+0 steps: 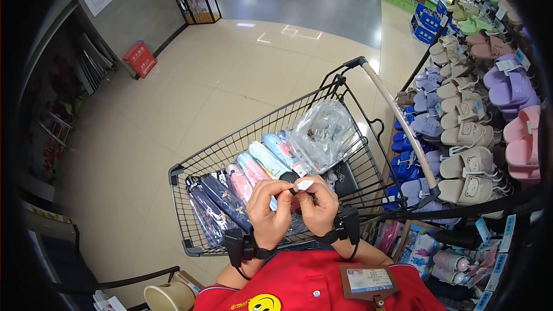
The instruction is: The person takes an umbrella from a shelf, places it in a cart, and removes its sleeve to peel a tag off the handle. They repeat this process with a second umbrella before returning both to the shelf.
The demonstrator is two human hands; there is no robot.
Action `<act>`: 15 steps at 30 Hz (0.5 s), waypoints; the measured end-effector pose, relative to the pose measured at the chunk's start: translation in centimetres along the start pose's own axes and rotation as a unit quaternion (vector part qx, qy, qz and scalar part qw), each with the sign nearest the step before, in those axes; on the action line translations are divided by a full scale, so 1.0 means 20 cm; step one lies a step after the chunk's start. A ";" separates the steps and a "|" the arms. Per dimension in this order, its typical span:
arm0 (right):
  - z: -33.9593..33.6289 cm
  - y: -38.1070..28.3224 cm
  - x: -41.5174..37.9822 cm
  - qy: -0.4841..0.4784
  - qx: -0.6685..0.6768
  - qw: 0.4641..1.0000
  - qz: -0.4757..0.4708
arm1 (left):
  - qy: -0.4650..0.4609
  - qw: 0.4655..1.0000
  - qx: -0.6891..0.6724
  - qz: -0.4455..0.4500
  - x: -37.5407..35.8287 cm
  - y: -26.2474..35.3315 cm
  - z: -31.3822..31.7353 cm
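Observation:
My left hand (268,203) is closed, its thumb and fingers pinched at a small black rounded piece (288,178). Close beside it, my right hand (318,206) is closed on a small white tag (304,185) next to that piece. Whatever the black piece belongs to is mostly hidden by my hands. Both hands are above a black wire shopping cart (185,219). In it lies a row of folded umbrellas in clear sleeves: dark blue ones (222,198) at the left, then a pink one (239,181) and a pale one (266,160). Crumpled clear plastic (325,129) fills the handle end.
Slippers (469,118) hang on a rack at the right, close to the cart handle (400,121). Below them are shelves with packaged goods (449,268). A red box (140,59) stands by the left wall. A beige bin (169,298) is at the lower left.

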State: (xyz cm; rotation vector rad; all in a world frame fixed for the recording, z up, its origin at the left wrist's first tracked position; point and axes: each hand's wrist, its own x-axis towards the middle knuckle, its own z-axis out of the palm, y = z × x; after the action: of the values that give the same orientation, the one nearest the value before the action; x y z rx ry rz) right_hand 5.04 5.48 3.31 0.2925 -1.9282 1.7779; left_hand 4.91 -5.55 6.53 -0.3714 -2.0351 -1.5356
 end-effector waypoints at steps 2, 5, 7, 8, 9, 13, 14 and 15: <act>0.01 0.00 -0.02 0.005 0.043 0.999 0.009 | 0.013 0.999 -0.042 -0.031 -0.04 0.00 0.01; 0.03 0.03 -0.01 0.031 0.128 0.991 -0.005 | 0.010 0.997 -0.062 -0.033 -0.08 -0.01 0.01; 0.04 0.06 -0.01 0.052 0.171 0.984 -0.024 | -0.007 0.999 -0.038 -0.006 -0.11 -0.03 0.01; 0.04 0.07 -0.01 0.049 0.179 0.981 -0.051 | -0.008 0.996 -0.074 -0.039 -0.14 -0.05 0.02; 0.03 0.09 -0.02 0.047 0.186 0.978 -0.077 | -0.009 0.991 -0.111 -0.072 -0.15 -0.07 0.02; 0.02 0.15 -0.04 0.018 0.157 0.986 -0.054 | -0.025 0.982 -0.137 -0.128 -0.12 -0.06 0.01; 0.03 0.17 -0.05 0.024 0.177 0.983 -0.043 | -0.040 0.980 -0.147 -0.128 -0.13 -0.10 0.00; 0.03 0.17 -0.07 0.025 0.175 0.983 -0.041 | -0.042 0.979 -0.148 -0.130 -0.14 -0.14 -0.02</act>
State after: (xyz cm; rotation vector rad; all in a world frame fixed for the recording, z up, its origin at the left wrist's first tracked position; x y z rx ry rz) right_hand 4.36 5.07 -0.37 0.4348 -1.5392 2.0430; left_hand 5.80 -6.47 2.67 -0.2954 -1.9799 -2.0253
